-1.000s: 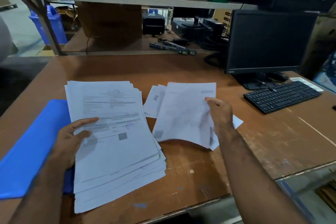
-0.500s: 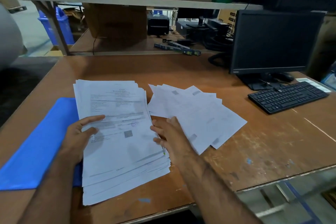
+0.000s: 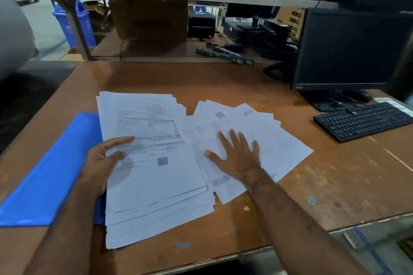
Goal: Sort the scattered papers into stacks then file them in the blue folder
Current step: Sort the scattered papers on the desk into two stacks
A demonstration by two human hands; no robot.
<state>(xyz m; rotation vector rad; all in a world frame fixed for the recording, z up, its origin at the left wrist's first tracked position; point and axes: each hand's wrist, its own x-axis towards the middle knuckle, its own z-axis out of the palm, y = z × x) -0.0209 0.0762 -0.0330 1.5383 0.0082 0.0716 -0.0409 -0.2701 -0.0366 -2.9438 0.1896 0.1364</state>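
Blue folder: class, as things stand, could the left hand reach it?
Probably yes. The blue folder lies right beside the left hand, with nothing between them; but that hand grips the paper stack.

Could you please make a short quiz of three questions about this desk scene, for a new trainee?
1. True or false: the blue folder lies partly under the large paper stack.
2. What does the right hand do? A) grips the keyboard B) presses flat on the loose fanned papers C) lifts one sheet in the air
3. Fill in: the left hand holds the large paper stack at its ____ edge.

Key
1. True: the stack's left side covers the folder's right edge.
2. B: the fingers are spread straight on the sheets; the keyboard lies apart, untouched.
3. Left: the thumb rests on top of the sheets.
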